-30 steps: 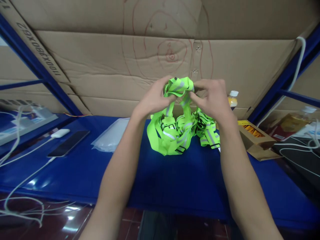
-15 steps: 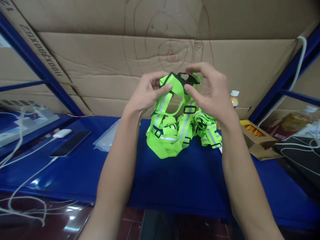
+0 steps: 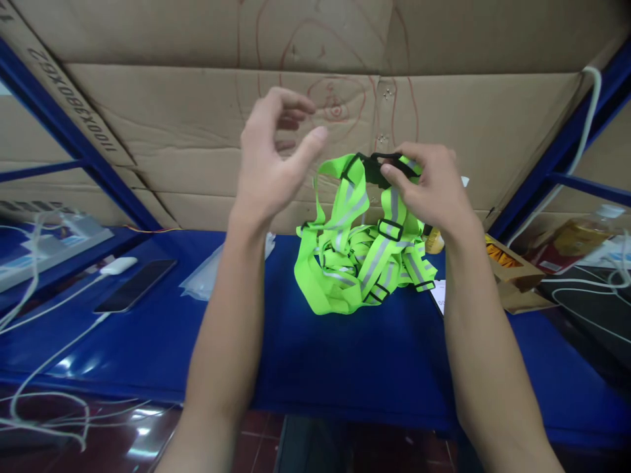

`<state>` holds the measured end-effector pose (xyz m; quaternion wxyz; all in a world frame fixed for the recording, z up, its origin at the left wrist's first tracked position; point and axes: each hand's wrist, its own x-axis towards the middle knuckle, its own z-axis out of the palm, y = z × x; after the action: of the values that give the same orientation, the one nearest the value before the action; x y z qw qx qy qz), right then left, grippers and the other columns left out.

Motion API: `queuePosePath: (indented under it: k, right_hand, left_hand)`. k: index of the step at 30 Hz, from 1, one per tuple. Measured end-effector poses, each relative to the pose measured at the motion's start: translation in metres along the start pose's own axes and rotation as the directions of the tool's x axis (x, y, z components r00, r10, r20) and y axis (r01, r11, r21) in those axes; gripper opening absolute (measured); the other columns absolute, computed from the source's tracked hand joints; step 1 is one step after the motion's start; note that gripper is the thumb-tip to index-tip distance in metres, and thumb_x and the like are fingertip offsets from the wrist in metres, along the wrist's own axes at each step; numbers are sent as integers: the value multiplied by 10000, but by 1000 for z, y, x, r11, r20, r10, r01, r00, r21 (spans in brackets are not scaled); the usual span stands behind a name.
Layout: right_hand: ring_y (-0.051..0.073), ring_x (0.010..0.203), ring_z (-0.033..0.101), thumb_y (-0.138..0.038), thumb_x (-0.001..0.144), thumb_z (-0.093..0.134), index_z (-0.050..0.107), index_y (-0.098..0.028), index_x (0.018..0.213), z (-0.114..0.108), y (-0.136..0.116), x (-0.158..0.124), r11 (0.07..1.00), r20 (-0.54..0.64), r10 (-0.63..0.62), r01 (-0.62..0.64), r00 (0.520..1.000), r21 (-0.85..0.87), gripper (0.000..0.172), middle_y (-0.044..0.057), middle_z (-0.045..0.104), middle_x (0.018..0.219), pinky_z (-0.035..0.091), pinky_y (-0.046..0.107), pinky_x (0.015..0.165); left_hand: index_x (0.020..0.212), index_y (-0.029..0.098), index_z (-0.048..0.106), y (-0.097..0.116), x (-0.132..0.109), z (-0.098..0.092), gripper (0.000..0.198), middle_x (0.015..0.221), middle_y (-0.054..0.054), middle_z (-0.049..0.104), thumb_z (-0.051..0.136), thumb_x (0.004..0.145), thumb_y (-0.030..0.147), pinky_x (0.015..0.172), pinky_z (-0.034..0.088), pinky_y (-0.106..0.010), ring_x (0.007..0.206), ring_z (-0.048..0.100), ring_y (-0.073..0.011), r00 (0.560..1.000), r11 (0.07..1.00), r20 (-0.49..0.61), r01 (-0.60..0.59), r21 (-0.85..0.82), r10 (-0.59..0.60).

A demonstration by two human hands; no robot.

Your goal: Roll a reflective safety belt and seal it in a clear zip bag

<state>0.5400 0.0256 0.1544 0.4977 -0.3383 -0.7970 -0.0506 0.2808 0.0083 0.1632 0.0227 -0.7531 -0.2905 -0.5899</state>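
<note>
A neon green reflective harness (image 3: 331,299) with silver stripes lies bunched on the blue table, its upper straps lifted. My right hand (image 3: 430,180) pinches the black buckle (image 3: 377,169) at the top of those straps, thumb in front and fingers behind. To the upper left, my left hand (image 3: 276,148) is off the straps, fingers curved and apart from the thumb, holding nothing. A black strap slider (image 3: 390,230) hangs below the buckle. Part of the buckle is hidden by my right fingers.
A dark phone (image 3: 135,286) on a white cable lies at left, near a white charger (image 3: 118,265) and a power strip (image 3: 59,246). A clear plastic bag (image 3: 200,279) sits behind my left forearm. At right are an opened cardboard box (image 3: 517,276) and a bottle (image 3: 576,240).
My left hand has let go of the strap beside the buckle and risen up and left. My right hand has shifted slightly right and down, keeping the buckle.
</note>
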Motion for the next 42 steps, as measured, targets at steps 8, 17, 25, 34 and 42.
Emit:
queuePosePath:
  k: [8, 17, 25, 34, 42]
  right_hand:
    - [300, 943, 743, -591, 949, 784, 769, -264, 934, -11, 4, -3, 970, -27, 39, -32, 999, 239, 328, 56, 778, 910, 647, 463, 885]
    - [297, 962, 748, -554, 928, 810, 793, -252, 897, -15, -2, -3, 966, 94, -5, -19, 996, 258, 305, 29, 795, 895, 621, 450, 916]
    - [310, 963, 744, -592, 908, 816, 790, -235, 885, -5, 2, -2, 965, 135, 25, -59, 991, 254, 359, 55, 813, 926, 621, 488, 937]
    - [299, 974, 753, -602, 904, 814, 779, -277, 889, -2, 6, -3, 963, 110, 50, -77, 993, 257, 327, 47, 815, 920, 648, 473, 909]
    - [287, 925, 739, -662, 862, 836, 787, -255, 876, -3, 5, -3, 947, 96, 75, -101, 993, 304, 411, 47, 797, 880, 638, 455, 845]
  left_hand:
    - [1477, 246, 568, 21, -4, 44, 581, 1508, -140, 649, 738, 999, 529, 1228, 463, -540, 1436, 590, -378, 892, 972, 411, -228, 53, 187]
    - [1387, 230, 626, 26, -7, 37, 438, 1407, -101, 716, 679, 961, 320, 1148, 533, -500, 1294, 681, -326, 882, 959, 406, -279, 43, 239]
    - [1254, 237, 629, 14, -8, 47, 390, 1215, -88, 737, 746, 916, 390, 1007, 565, -475, 1121, 705, -310, 896, 956, 385, -278, 95, 222]
    - [1170, 254, 724, 4, -11, 51, 319, 1197, -86, 786, 778, 867, 339, 1054, 555, -490, 1135, 718, -338, 923, 984, 368, -155, 92, 112]
    - [1210, 254, 709, 7, -12, 51, 327, 1231, -85, 775, 764, 899, 342, 1053, 557, -467, 1181, 699, -324, 932, 992, 349, -117, 45, 94]
